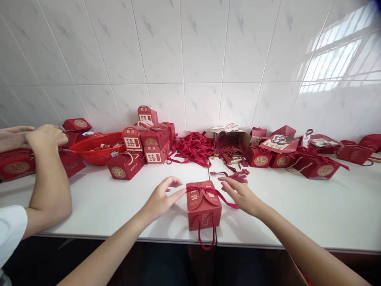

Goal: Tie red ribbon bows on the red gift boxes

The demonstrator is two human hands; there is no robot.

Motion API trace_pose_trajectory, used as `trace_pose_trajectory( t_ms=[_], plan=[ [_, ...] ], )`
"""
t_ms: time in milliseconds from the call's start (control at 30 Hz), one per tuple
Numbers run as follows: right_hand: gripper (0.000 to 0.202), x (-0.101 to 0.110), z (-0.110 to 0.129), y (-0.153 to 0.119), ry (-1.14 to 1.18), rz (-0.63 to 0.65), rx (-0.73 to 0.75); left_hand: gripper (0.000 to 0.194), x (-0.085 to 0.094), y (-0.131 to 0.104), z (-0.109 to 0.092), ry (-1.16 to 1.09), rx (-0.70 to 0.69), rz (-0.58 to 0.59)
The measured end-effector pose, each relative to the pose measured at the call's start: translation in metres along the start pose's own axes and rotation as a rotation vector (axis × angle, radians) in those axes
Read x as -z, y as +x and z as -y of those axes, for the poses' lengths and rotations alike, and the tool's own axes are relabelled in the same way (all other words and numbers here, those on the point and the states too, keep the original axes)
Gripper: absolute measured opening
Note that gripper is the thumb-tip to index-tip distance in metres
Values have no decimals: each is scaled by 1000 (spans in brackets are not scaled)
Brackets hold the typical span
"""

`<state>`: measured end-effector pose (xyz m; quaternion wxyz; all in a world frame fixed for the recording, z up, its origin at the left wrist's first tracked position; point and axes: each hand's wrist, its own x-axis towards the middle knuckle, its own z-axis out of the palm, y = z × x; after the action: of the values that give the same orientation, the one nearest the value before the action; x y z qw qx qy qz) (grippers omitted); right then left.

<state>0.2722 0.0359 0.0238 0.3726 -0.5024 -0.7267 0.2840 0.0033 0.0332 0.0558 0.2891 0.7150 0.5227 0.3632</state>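
Observation:
A red gift box (204,210) stands at the table's front edge, a dark red ribbon (202,188) tied across its folded top. Its twisted cord handle (206,240) hangs down over the edge, and one ribbon tail trails to the right. My left hand (163,198) is open on the box's left side, thumb tip at the ribbon by the top edge; I cannot tell whether it touches. To the right, my right hand (241,195) is open too, fingers stretched out above the ribbon tail. Neither hand grips anything.
Red ribbons (195,147) lie heaped by the tiled wall, beside an open carton (245,140) with tags. Stacked boxes (156,155) and a red basin (89,147) stand left; more boxes (317,165) line the right. Another person's arm (50,174) reaches in at far left.

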Motion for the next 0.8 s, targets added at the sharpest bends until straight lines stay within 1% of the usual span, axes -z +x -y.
trace_pose_trajectory(
  t_ms=[67,133,200,267,333,400,433,467,500,567,600,633,667,700,733,767,800],
  plan=[
    [49,-12,7,2,12,49,20,23,-17,2,-3,-57,-8,12],
    [52,-21,9,2,30,94,7,24,-32,4,0,-107,2,7],
    [54,-28,10,2,64,117,-26,25,-41,5,5,-157,42,2],
    [55,-32,8,3,106,113,-47,28,-44,5,7,-200,93,11],
    [53,-32,5,4,129,65,-42,30,-42,4,7,-232,120,54],
    [44,-27,2,5,137,-20,2,33,-37,3,6,-228,126,82],
    [37,-23,0,5,132,-49,32,34,-35,1,6,-205,120,74],
    [32,-18,0,4,117,-50,64,35,-34,-1,5,-169,107,51],
    [33,-12,0,2,89,-19,95,35,-32,-3,5,-128,87,15],
    [38,0,2,-4,-8,84,149,32,-31,-7,6,-69,32,-48],
    [40,5,4,-7,-67,130,171,30,-30,-8,6,-60,15,-59],
    [40,9,6,-11,-128,149,191,28,-29,-8,8,-64,16,-54],
    [38,11,7,-13,-192,137,209,29,-27,-8,9,-69,35,-35],
    [35,12,9,-15,-261,97,227,29,-24,-6,11,-66,70,-7],
    [33,11,9,-16,-337,27,251,30,-20,-3,12,-50,121,42],
    [31,9,9,-16,-414,-67,284,28,-16,1,14,-27,181,120],
    [31,6,8,-15,-484,-171,325,25,-11,5,15,-7,237,226]
  ],
)
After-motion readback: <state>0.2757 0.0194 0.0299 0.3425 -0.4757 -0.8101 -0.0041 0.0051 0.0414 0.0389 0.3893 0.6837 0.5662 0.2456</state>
